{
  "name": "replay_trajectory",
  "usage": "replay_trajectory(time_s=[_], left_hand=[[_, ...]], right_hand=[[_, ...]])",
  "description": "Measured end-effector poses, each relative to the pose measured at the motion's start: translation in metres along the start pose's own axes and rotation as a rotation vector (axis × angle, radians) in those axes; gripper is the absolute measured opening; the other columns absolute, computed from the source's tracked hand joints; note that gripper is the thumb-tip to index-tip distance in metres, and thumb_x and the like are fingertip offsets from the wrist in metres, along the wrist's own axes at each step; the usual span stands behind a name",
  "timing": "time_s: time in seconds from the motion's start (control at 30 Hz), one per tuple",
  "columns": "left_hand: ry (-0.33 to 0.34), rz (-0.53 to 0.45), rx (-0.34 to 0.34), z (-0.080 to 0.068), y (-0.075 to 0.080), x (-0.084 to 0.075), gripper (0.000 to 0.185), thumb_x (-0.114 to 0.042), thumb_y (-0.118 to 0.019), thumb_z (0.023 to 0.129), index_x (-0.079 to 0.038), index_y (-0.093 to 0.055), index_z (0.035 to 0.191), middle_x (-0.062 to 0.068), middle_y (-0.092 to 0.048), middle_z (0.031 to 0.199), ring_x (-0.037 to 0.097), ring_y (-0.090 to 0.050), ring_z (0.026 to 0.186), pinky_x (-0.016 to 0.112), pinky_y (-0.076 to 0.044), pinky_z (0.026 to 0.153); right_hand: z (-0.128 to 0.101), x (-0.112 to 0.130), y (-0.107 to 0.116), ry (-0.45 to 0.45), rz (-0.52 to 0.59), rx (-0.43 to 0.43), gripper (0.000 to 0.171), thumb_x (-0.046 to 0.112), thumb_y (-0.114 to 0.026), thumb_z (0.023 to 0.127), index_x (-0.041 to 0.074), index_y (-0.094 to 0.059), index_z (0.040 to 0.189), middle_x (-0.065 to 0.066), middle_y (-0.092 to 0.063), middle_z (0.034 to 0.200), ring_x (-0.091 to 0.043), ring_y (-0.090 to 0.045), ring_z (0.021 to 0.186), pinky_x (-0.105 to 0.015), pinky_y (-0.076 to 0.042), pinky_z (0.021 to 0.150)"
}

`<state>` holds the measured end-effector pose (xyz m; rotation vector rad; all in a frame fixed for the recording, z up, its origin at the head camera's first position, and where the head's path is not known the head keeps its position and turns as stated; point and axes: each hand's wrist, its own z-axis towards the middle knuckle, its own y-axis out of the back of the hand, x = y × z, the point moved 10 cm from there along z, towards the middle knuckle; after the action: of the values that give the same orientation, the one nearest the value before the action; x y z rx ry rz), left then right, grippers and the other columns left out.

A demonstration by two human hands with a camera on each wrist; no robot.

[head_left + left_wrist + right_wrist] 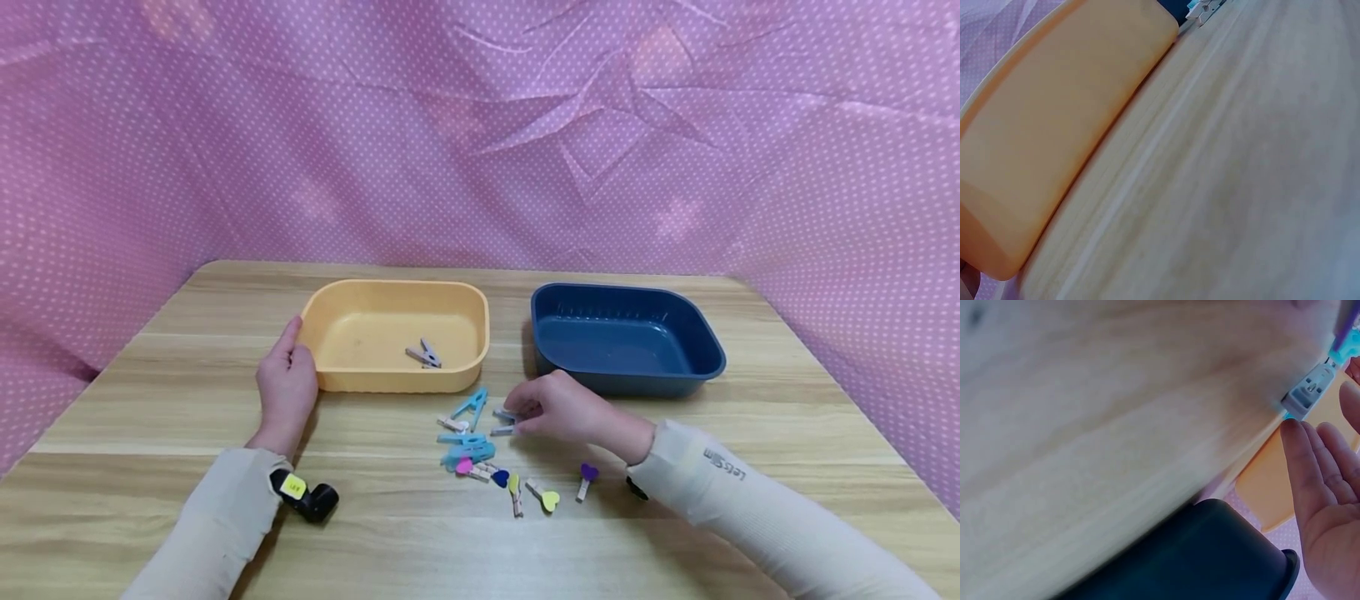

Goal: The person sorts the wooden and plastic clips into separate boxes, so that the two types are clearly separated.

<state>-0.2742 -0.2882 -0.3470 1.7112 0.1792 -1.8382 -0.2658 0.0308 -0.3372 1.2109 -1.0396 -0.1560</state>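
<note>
Touching a yellow tub [397, 381] and gray clothespin [502, 432], the hands [288, 385] are apart.

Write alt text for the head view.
A person's right hand is at a gray clothespin beside colorful clothespins on a wooden table; the left hand touches a yellow bin containing another gray clothespin. A blue bin stands farther right.

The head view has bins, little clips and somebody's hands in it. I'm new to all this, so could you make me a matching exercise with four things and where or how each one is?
Things:
1. Left hand
2. Blue bin
3. Purple heart clip
4. Yellow bin

Places or states:
A. Has a gray clip inside
B. Rightmost clip lying loose on the table
C. At a bin's left end
D. Right of the other bin

Pairs: 1-C, 2-D, 3-B, 4-A
</note>
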Motion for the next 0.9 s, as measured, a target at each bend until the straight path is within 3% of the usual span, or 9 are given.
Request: replay_trajectory(time_s=[0.63, 0.9], left_hand=[[-0.029, 0.009, -0.023, 0.0001, 0.0021, -0.002, 0.045, -0.012, -0.03, 0.096, -0.013, -0.038, 0.141, 0.001, -0.035, 0.146, 0.013, -0.031, 0.133, 0.031, -0.029, 0.109], [-0.017, 0.009, -0.023, 0.0011, 0.0019, -0.0011, 0.045, -0.013, -0.029, 0.096, -0.013, -0.038, 0.141, 0.0, -0.034, 0.146, 0.012, -0.031, 0.132, 0.03, -0.029, 0.108]], right_hand=[[0.0002, 0.0054, -0.0067, 0.041, -0.072, 0.036, 0.026, 0.007, -0.074, 0.076, 0.007, -0.069, 0.102, -0.001, -0.069, 0.096, -0.008, -0.061, 0.083, -0.027, -0.053, 0.077], [0.0006, 0.0068, -0.0074, 0.049, -0.093, 0.031, 0.025, 0.005, -0.073, 0.076, 0.007, -0.069, 0.101, -0.001, -0.069, 0.093, -0.008, -0.061, 0.08, -0.024, -0.052, 0.074]])
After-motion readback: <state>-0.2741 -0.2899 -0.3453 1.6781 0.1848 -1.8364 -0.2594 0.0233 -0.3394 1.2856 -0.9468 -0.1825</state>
